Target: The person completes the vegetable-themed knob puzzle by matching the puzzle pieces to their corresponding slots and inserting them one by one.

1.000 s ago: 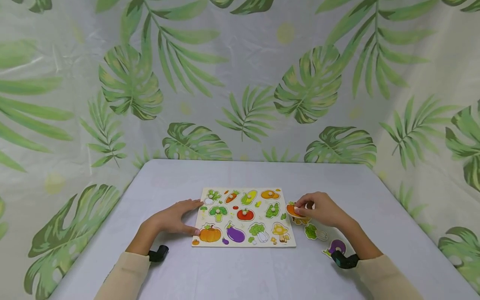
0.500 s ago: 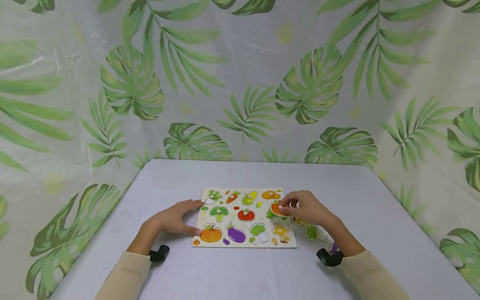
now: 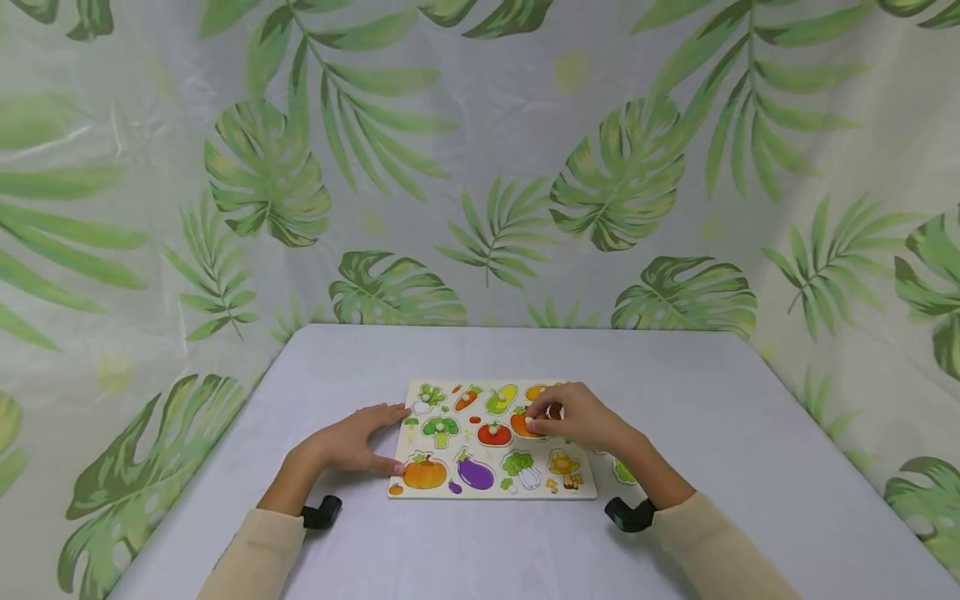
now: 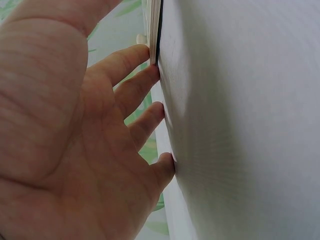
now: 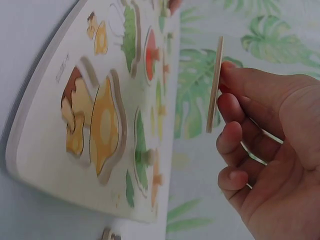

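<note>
A vegetable puzzle board [image 3: 542, 492] lies flat on the table. My left hand [image 3: 352, 440] rests at its left side, thumb at the front-left corner; in the left wrist view that hand's fingers [image 4: 137, 90] are extended, with fingertips by the board's edge. My right hand [image 3: 581, 419] pinches a pumpkin puzzle piece [image 3: 521, 423] by its knob, above the board just right of the seated tomato piece [image 3: 494, 434]. The right wrist view shows the pumpkin piece [image 5: 215, 85] edge-on, clear of the board. A pumpkin picture [image 3: 425, 476] is at the board's front left.
Carrot [image 3: 467, 399], corn [image 3: 502, 400] and broccoli [image 3: 440, 431] pieces with knobs sit in the board. A loose leafy vegetable piece [image 3: 623, 472] lies right of it, partly behind my right wrist. Leaf-printed sheeting [image 3: 487, 167] stands behind the white table [image 3: 480, 550].
My right hand has carried the pumpkin piece leftward from beside the board's right edge to over the board. My left hand has stayed at the board's left side.
</note>
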A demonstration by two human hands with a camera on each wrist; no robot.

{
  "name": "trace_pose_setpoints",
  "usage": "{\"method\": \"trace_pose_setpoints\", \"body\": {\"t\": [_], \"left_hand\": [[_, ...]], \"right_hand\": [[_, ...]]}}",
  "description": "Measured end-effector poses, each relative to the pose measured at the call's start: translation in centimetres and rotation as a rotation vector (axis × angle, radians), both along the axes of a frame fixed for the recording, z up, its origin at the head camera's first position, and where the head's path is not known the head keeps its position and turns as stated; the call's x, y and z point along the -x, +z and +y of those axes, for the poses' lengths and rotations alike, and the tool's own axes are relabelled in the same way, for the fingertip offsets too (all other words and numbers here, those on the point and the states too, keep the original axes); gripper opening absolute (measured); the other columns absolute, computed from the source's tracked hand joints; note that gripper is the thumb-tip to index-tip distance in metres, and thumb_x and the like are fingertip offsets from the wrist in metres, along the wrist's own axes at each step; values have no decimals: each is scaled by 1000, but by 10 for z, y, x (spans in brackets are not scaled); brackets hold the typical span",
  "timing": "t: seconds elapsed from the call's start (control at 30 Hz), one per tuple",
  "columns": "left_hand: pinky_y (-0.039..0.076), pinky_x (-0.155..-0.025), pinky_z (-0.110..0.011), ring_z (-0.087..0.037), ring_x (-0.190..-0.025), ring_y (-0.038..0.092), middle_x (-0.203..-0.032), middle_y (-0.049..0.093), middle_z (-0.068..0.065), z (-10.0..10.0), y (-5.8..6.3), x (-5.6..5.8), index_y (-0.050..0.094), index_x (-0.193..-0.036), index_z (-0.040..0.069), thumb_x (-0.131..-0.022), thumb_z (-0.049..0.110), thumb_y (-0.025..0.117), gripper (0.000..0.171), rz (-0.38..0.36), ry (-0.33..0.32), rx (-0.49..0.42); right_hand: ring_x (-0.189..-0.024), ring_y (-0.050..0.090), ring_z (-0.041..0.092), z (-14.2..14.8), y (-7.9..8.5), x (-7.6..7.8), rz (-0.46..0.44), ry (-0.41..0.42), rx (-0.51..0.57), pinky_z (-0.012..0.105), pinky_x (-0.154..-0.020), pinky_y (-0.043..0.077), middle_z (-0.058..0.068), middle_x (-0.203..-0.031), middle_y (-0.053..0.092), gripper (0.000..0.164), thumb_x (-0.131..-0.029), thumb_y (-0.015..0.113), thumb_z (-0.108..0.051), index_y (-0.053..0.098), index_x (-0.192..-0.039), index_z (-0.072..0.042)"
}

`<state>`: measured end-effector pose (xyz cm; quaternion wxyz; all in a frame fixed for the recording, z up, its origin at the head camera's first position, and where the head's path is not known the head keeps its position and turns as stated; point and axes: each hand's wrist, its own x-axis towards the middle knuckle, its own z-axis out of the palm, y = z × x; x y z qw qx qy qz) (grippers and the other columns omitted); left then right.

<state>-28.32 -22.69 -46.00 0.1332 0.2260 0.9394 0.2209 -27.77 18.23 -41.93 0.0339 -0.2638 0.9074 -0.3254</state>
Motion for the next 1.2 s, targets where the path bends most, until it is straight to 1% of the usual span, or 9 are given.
{"method": "trace_pose_setpoints", "body": {"t": [0.1,0.23,0.43,0.57,0.7,0.77,0.9,1.03,1.2], "left_hand": [[19,-125,-67,-40,-158,20,-169,31,-5,0,-1,-1,38,-161,25,-77,62,82,102,0,7,9],[19,-125,-66,-38,-159,20,-170,31,-3,-1,-2,0,38,-161,25,-77,63,82,102,2,5,9],[20,-125,-67,-40,-158,21,-169,31,-4,-2,-2,-2,39,-161,24,-77,61,83,101,1,9,4],[20,-124,-68,-41,-158,21,-169,32,-6,-2,-1,-2,39,-161,23,-78,61,83,101,4,5,2],[18,-125,-67,-39,-159,19,-170,30,-4,-1,-1,-1,38,-161,26,-77,63,82,101,-2,5,11],[19,-124,-69,-41,-158,20,-170,30,-6,0,0,-1,38,-161,25,-78,63,82,101,-3,-3,6],[19,-125,-68,-40,-158,20,-170,30,-6,0,1,1,38,-161,25,-78,63,81,101,0,-6,13],[19,-125,-68,-41,-158,20,-170,30,-6,-2,2,1,38,-161,23,-78,63,81,101,7,-11,8],[19,-123,-70,-42,-158,20,-170,30,-8,-1,2,-1,38,-161,21,-79,61,81,100,0,-16,-7]], "right_hand": [[-79,56,14,-10,-2,0,11,23,-3,24,-65,48,-13,-89,70,11,-93,79,-32,79,-99,-23],[-75,56,12,-23,-4,0,26,68,10,24,-64,48,-13,-85,68,7,-93,78,-32,79,-96,-25],[-68,54,11,-45,-7,-3,23,111,11,23,-60,45,-14,-77,65,5,-94,77,-33,78,-94,-29],[-68,53,8,-59,-9,-5,3,118,8,22,-59,44,-14,-78,65,7,-94,77,-34,78,-95,-27],[-67,53,7,-73,-10,-8,-24,143,33,21,-59,46,-12,-78,66,8,-96,76,-31,78,-94,-23],[-67,53,6,-79,-10,-9,-36,145,31,21,-60,47,-13,-78,67,8,-96,75,-30,78,-93,-24],[-66,53,6,-91,-10,-11,-37,143,11,20,-60,46,-14,-76,67,8,-96,75,-32,78,-92,-25],[-63,52,7,-101,-10,-11,-43,145,-2,19,-56,44,-13,-74,67,8,-94,77,-32,78,-90,-26],[-62,52,6,-113,-13,-12,-58,151,-22,18,-55,43,-14,-73,67,7,-92,80,-30,79,-88,-25]]}}
